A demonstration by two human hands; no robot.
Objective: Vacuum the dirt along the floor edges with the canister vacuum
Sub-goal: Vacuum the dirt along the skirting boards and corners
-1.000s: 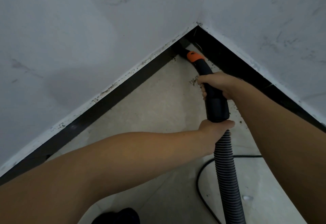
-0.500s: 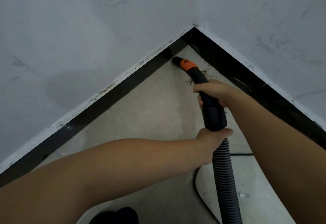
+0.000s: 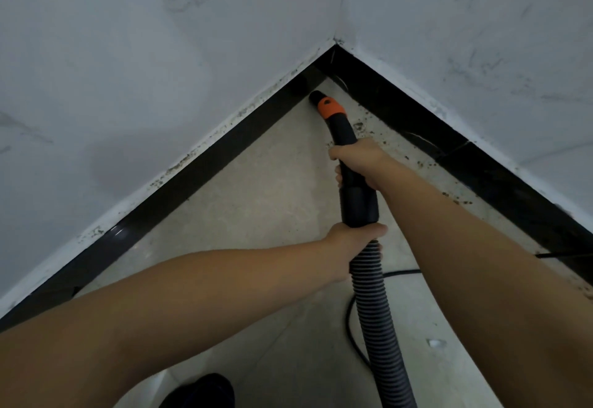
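The black vacuum wand (image 3: 351,163) is gripped by the right hand (image 3: 361,158), whose fingers are curled round its upper part, while the ribbed grey hose (image 3: 378,321) is clasped just below the wand's cuff by the left hand (image 3: 354,240). The nozzle tip (image 3: 316,96), beyond an orange collar (image 3: 330,108), is set on the pale floor (image 3: 244,202) at the far corner, close against the left black skirting (image 3: 179,182). Dirt specks (image 3: 417,160) are scattered along the right floor edge, and a black cable (image 3: 351,327) is seen beside the hose.
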